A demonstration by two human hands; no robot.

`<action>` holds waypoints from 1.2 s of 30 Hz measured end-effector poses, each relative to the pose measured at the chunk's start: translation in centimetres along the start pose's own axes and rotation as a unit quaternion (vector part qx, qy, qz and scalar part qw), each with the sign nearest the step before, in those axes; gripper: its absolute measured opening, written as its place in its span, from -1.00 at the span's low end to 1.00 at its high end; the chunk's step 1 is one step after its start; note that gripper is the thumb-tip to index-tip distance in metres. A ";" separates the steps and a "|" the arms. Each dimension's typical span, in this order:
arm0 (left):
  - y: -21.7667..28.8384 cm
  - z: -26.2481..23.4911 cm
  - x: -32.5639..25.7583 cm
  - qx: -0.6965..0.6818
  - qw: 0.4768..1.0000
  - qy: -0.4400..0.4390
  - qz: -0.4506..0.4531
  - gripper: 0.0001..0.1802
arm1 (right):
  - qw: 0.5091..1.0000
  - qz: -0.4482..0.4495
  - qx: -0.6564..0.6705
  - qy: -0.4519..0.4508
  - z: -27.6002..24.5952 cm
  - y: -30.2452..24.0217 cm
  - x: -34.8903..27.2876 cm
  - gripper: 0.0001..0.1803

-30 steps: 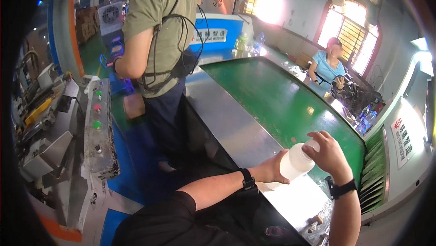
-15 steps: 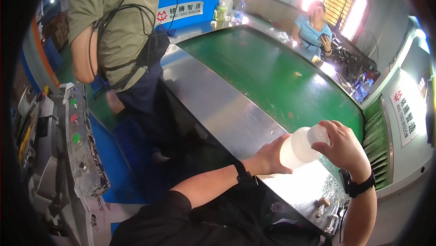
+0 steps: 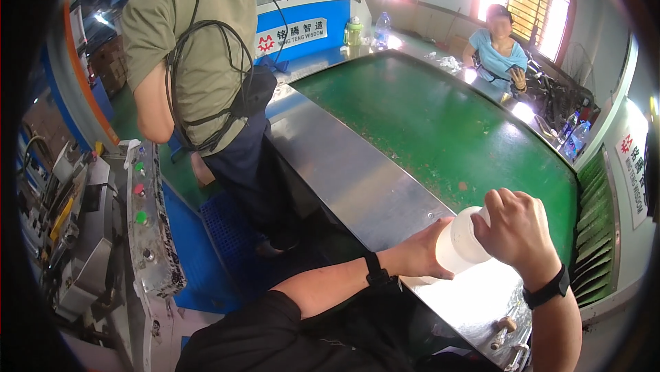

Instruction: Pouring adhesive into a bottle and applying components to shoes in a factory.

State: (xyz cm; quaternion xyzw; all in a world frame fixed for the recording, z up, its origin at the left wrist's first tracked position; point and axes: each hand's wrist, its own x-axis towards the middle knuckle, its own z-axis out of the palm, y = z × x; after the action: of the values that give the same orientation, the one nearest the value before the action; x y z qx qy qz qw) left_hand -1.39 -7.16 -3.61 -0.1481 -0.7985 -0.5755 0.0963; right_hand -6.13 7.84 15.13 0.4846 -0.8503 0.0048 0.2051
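Note:
A translucent white plastic bottle (image 3: 459, 250) is held tilted above the metal edge of the conveyor. My left hand (image 3: 425, 247) wraps round its body from the left. Over the bottle's top, my right hand (image 3: 517, 230) is closed on the cap end, with the back of the hand facing up. Its fingers hide the cap almost entirely. Both wrists carry black bands.
A green conveyor belt (image 3: 440, 125) with a steel border plate (image 3: 344, 159) runs ahead. At left, a person in an olive shirt (image 3: 199, 63) stands beside a button panel (image 3: 155, 234). Metal fittings (image 3: 505, 331) lie near my right forearm. Another person (image 3: 498, 56) sits beyond the belt.
My right hand has rolled over the bottle's top, and the cap that showed between its fingers is now covered. The view has shifted slightly. The left hand keeps its hold.

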 end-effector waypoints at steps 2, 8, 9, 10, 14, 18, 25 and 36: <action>0.1 0.3 -0.2 0.001 1.000 0.019 0.002 0.28 | 0.997 0.077 -0.009 -0.014 0.1 -0.8 0.1 -0.63; 0.2 0.2 0.1 -0.013 1.000 0.011 0.011 0.22 | 0.997 -0.054 0.018 -0.043 -1.3 1.6 -0.1 -0.57; 0.2 0.1 0.1 -0.006 1.000 0.010 -0.006 0.22 | 0.994 -0.101 0.032 -0.015 -1.2 1.8 -0.2 -0.57; 0.2 0.2 0.2 -0.019 1.000 0.010 0.001 0.23 | 0.995 -0.090 0.016 -0.050 -1.3 1.9 -0.3 -0.62; 0.0 1.1 0.0 -0.034 0.999 0.028 0.004 0.26 | 0.998 0.017 -0.040 -0.045 -0.6 -0.2 0.0 -0.62; -0.7 1.5 -0.3 -0.011 1.000 0.024 -0.011 0.31 | 0.979 0.120 -0.012 -0.162 -1.6 -0.5 0.3 -0.60; -0.4 1.0 0.1 -0.062 0.998 0.006 0.028 0.29 | 0.964 -0.018 0.255 -0.068 -2.3 3.1 -1.8 -0.54; -3.0 1.0 0.1 -0.018 0.998 0.014 0.055 0.15 | 0.995 0.088 0.011 -0.050 0.3 1.0 -1.5 -0.36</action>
State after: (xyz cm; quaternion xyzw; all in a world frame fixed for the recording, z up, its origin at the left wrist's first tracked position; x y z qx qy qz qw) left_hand -2.51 -7.07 -6.53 -0.1854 -0.7773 -0.5855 0.1365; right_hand -6.38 9.55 14.47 0.4094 -0.8990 0.0079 0.1554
